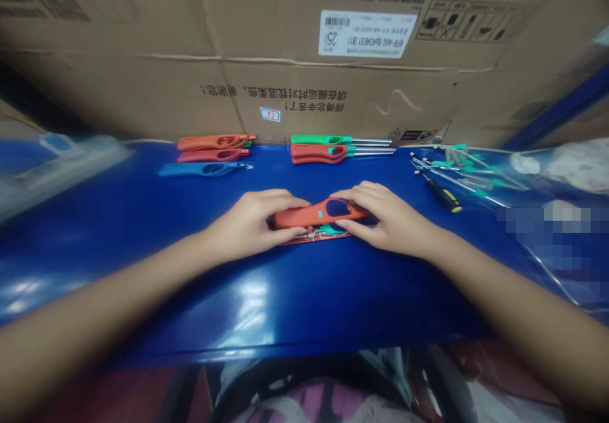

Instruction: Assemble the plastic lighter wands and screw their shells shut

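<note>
Orange shell [307, 214], one, grasped by left hand [252, 223] and right hand [392, 219]; one screwdriver [443, 196] lies farther right.

From my remote view, a glossy blue worktop [323, 302] catches pale glare before a brown cardboard wall [266, 36], its printing upside down, above a reddish floor [133, 391].

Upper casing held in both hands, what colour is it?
The upper casing is orange-red; it shows best in the head view.

On your table [171, 309], utility lighters [311, 153] lie behind the lighter casing [302, 215], a screwdriver [443, 195] to their right, a cardboard carton [266, 30] behind.
</note>
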{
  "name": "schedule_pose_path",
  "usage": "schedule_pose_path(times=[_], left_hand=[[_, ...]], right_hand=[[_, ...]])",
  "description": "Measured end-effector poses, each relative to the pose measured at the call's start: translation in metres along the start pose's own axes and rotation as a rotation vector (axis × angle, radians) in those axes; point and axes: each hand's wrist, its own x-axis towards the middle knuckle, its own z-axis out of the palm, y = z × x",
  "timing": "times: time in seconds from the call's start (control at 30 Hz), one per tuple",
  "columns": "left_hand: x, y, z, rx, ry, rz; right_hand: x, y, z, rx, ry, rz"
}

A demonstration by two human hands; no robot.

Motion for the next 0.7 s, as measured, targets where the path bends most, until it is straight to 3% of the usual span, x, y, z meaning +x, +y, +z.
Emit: schedule_pose_path(times=[0.2,0.43,0.7], left_hand=[[-0.0004,0.0040,-0.0019,0.125,-0.075,0.099],[0.0013,0.0063,-0.0007,0.214,-0.197,0.056],[-0.0014,0.0055,-0.0005,0.246,-0.233,0.027]], right_hand=[[0.0013,0.0016,-0.0027,-0.023,-0.097,-0.028],[0.0008,0.0013,-0.0036,-0.043,-0.168,-0.099],[0.0012,0.0031,-0.0015,-0.067,-0.208,-0.078]])
